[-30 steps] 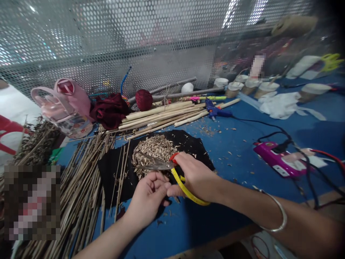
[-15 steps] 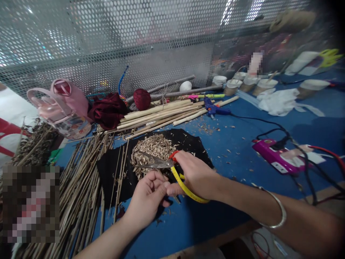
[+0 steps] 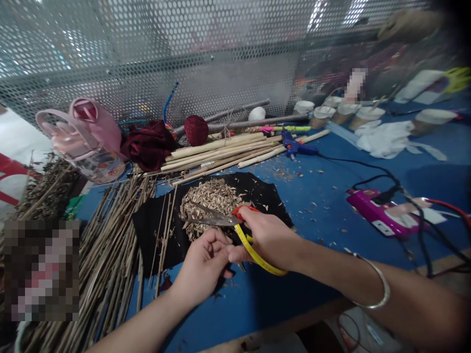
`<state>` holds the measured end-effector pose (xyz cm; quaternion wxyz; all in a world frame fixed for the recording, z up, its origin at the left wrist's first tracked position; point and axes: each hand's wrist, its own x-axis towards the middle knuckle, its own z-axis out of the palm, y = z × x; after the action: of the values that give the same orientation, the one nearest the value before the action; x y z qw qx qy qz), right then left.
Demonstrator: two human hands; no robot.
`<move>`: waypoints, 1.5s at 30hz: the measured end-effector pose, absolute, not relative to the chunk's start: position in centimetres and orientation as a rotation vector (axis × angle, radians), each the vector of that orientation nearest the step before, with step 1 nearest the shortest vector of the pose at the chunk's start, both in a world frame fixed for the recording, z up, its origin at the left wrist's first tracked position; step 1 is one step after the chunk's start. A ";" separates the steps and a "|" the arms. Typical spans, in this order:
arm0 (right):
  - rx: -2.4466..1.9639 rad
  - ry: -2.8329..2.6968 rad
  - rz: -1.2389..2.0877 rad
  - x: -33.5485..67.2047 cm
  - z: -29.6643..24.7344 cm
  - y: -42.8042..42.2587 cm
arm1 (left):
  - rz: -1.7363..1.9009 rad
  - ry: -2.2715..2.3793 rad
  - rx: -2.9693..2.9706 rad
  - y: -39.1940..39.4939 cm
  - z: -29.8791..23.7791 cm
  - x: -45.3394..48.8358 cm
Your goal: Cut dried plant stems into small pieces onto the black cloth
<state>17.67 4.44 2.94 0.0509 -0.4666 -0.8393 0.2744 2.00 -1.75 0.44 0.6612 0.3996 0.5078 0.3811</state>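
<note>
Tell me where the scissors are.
In the head view, the scissors are just below centre, in the right hand, their open blades pointing left over the dry bits piled on the black cloth.

Red-handled scissors [image 3: 226, 221] point left, their grey blades parted over a heap of dry pieces [image 3: 215, 192].

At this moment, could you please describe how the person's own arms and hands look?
The left hand and right hand wear no gloves, and no sleeve shows on either forearm. A thin, rounded, silver-coloured bangle circles the right forearm; none shows on the left.
</note>
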 end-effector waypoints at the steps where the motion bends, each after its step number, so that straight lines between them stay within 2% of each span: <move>1: -1.429 -2.560 0.856 17.7 3.0 4.4 | 0.860 1.150 0.910 -1.7 0.4 2.0; 22: -1.573 -2.592 0.607 17.8 2.6 4.4 | 0.839 1.179 0.957 -1.8 0.3 2.0; 28: -1.607 -2.568 0.628 17.8 2.6 4.5 | 0.817 1.182 0.968 -1.8 0.5 2.0; 39: -1.606 -2.557 0.931 18.3 2.8 5.1 | 0.765 1.176 0.943 -2.0 0.9 1.9; 45: -1.597 -2.628 0.746 18.3 3.4 5.3 | 0.866 1.169 0.915 -1.8 0.8 1.9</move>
<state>18.26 5.30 3.44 -0.0112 -0.5046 -0.8304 0.2359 1.92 -1.80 0.76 0.6531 0.4031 0.5150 0.3817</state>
